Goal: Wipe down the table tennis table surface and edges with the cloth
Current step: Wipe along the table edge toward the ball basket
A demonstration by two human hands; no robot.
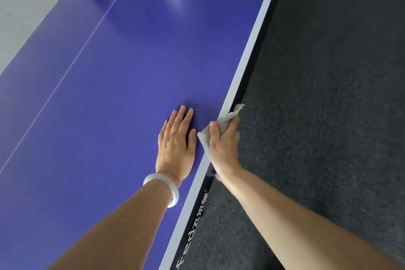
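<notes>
In the head view, the left hand [177,140] lies flat on the blue table [109,94], just inside the white edge stripe [247,68]. Its fingers are straight and hold nothing; I think it only steadies the person. The right hand [225,144] grips the grey cloth [226,119] folded over this stripe, with the thumb on top and the fingers curled down the outer side. This hold probably lets the cloth clean both the top and the side of the edge together.
</notes>
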